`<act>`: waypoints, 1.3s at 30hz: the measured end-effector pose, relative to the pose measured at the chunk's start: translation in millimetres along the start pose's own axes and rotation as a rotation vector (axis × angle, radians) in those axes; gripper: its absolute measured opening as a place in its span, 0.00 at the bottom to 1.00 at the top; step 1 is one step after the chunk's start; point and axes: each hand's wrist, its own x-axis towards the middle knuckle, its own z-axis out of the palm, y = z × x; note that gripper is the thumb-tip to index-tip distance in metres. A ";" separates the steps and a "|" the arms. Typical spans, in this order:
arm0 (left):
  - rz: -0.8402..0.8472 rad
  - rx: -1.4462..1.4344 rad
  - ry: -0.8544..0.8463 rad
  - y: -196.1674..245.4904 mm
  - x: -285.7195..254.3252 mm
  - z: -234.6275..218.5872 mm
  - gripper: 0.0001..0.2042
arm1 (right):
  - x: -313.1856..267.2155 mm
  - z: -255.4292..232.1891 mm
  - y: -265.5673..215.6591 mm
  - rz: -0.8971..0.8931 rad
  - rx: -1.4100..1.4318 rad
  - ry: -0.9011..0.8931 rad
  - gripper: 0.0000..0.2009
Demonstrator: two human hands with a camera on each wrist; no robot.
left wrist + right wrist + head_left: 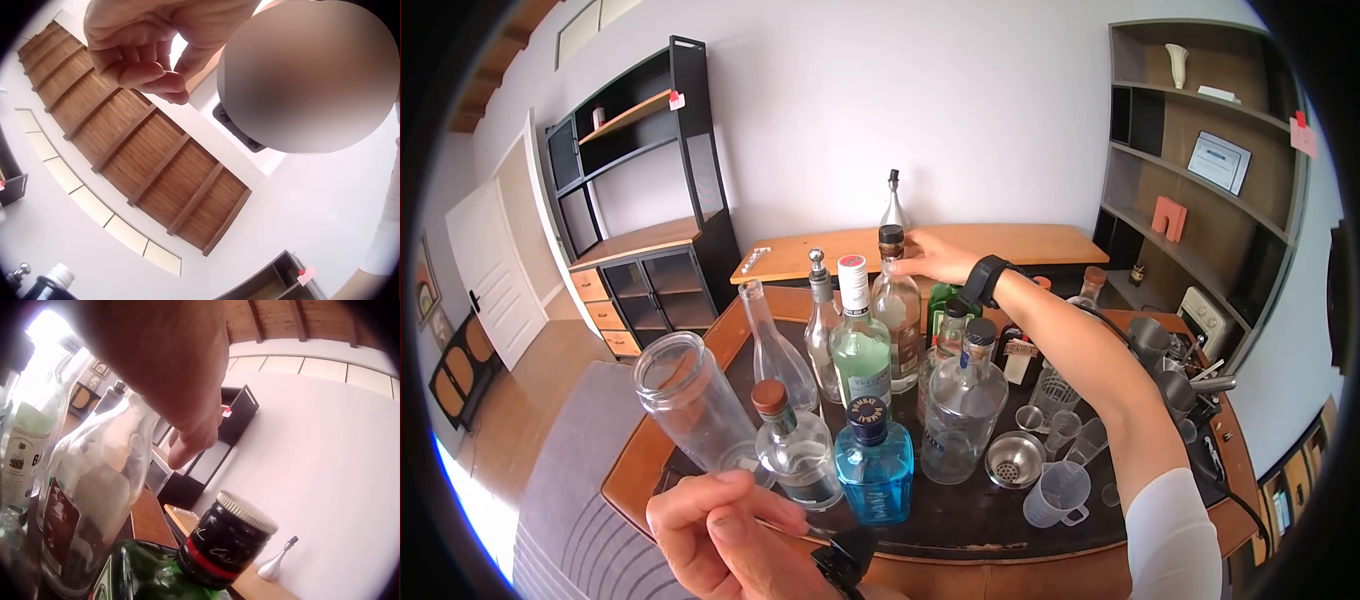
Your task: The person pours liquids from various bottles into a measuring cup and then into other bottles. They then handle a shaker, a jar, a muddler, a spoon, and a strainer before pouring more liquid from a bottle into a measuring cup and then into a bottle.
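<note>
My right hand [943, 260] grips a tall clear glass bottle [896, 320] by the neck, just below its dark cap [891, 238], at the back of the group. In the right wrist view the same clear bottle [103, 487] shows a dark red-brown label, and the hand [169, 381] covers its neck. Nothing is held in my left hand [725, 535], which hovers loosely curled at the front edge. Closest to it are a clear bottle with a brown stopper [797, 460] and a blue Bombay bottle [874, 475].
A wide glass jar [700, 400] stands at the left, a large clear bottle [962, 420] in the middle. To the right are a strainer [1014, 460], a measuring jug [1057, 495] and metal cups [1148, 338]. Beside the right wrist rises a green bottle with black cap [222, 540].
</note>
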 end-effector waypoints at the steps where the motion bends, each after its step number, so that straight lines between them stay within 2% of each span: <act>1: 0.002 -0.003 -0.005 -0.1 -0.5 0.9 0.10 | 10.2 -1.5 10.2 -0.010 -0.020 -0.017 0.37; 2: 0.004 -0.005 -0.010 -0.1 -1.1 1.9 0.10 | 19.6 -1.8 20.6 -0.019 -0.040 -0.034 0.38; 3: 0.004 -0.008 -0.014 -0.2 -1.7 2.7 0.10 | 23.4 2.5 20.2 0.013 -0.049 -0.023 0.31; 6: 0.007 0.001 -0.024 -0.5 -2.1 4.9 0.10 | 18.0 5.8 14.8 0.030 0.083 -0.044 0.24; 9: -0.130 0.142 -0.017 -3.7 -7.4 -8.7 0.15 | 1.3 10.6 -8.0 0.020 0.084 0.038 0.20; 12: -0.161 0.166 -0.018 -2.9 -5.8 -10.5 0.16 | -2.6 13.1 -5.4 -0.042 0.159 0.053 0.20; 15: 0.012 0.010 0.005 -3.8 -1.0 4.8 0.10 | -7.9 12.5 -6.3 0.026 0.203 0.112 0.20; 20: 0.011 0.017 -0.006 -3.2 -0.8 2.9 0.10 | -6.8 5.1 -10.2 0.012 0.153 0.230 0.18; 26: 0.006 0.003 -0.040 -0.3 0.2 3.8 0.10 | -2.4 -20.7 -47.8 -0.115 0.028 0.397 0.19; 30: -0.006 -0.007 -0.024 1.6 -0.5 4.0 0.11 | -1.8 -48.9 -76.8 -0.227 0.061 0.481 0.20; 33: -0.030 -0.038 -0.020 4.5 -1.3 4.4 0.10 | -18.7 -69.5 -116.6 -0.315 0.122 0.555 0.20; 36: -0.153 0.170 -0.034 3.3 -7.6 -7.2 0.16 | -41.5 -95.8 -154.1 -0.409 0.134 0.620 0.19; 39: -0.139 0.147 -0.027 5.5 -8.6 -6.2 0.17 | -75.7 -127.8 -189.9 -0.487 0.042 0.643 0.20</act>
